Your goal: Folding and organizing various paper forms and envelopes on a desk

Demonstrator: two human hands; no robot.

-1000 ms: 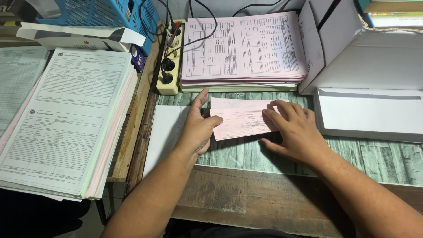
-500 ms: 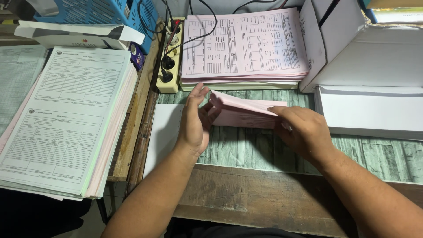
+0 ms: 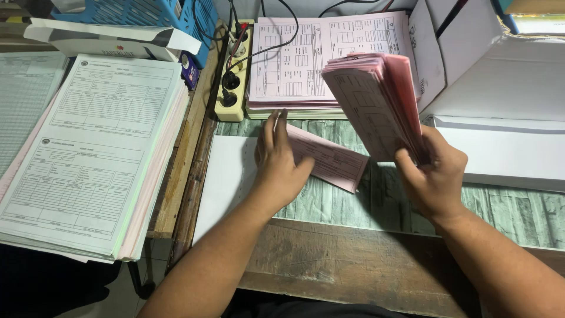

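Right hand [image 3: 432,179] has lifted the pink slip bundle [image 3: 376,106] off the worktop [image 3: 353,259]; fingers gripping its lower edge, bundle tilted upright, fanned. One pink slip [image 3: 329,162] stays flat on the worktop, left hand [image 3: 279,168] pressing on it, fingers flat, open. Blue basket [image 3: 147,15] far left, contents not readable. White box [image 3: 506,88] at right, contents hidden.

An office is shown: stacks of printed forms [image 3: 88,153] at nine o'clock, white envelopes [image 3: 506,153] at three, and a power strip [image 3: 234,73] on a paper-laden bench [image 3: 353,259].
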